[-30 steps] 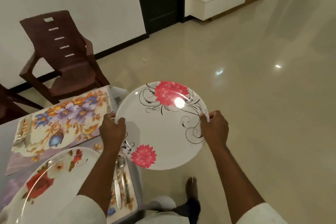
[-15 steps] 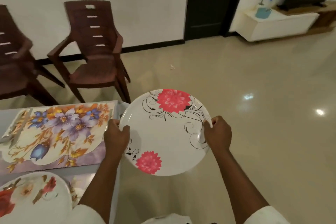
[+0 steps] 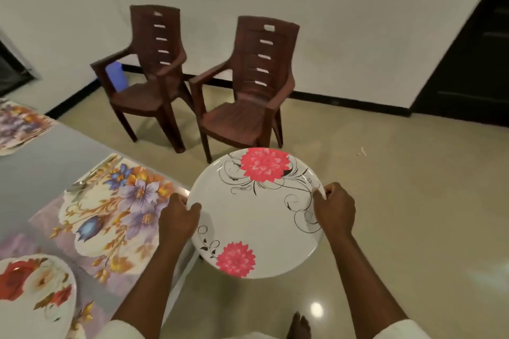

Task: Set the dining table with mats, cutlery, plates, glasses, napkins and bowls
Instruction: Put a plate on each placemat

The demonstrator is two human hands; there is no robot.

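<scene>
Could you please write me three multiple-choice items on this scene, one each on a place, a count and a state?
1. Where is the white plate with pink flowers?
A. on the floral mat
B. held above the floor, beside the table
C. on a chair

2. How many brown chairs stand by the wall?
A. two
B. three
C. four

3. How is that plate held?
A. by one hand
B. by both hands at opposite rims
C. by no hand

Answers: 1 B, floor shows beneath it, the floral mat lies bare; 2 A, chairs and; 3 B, left hand and right hand grip it.
</scene>
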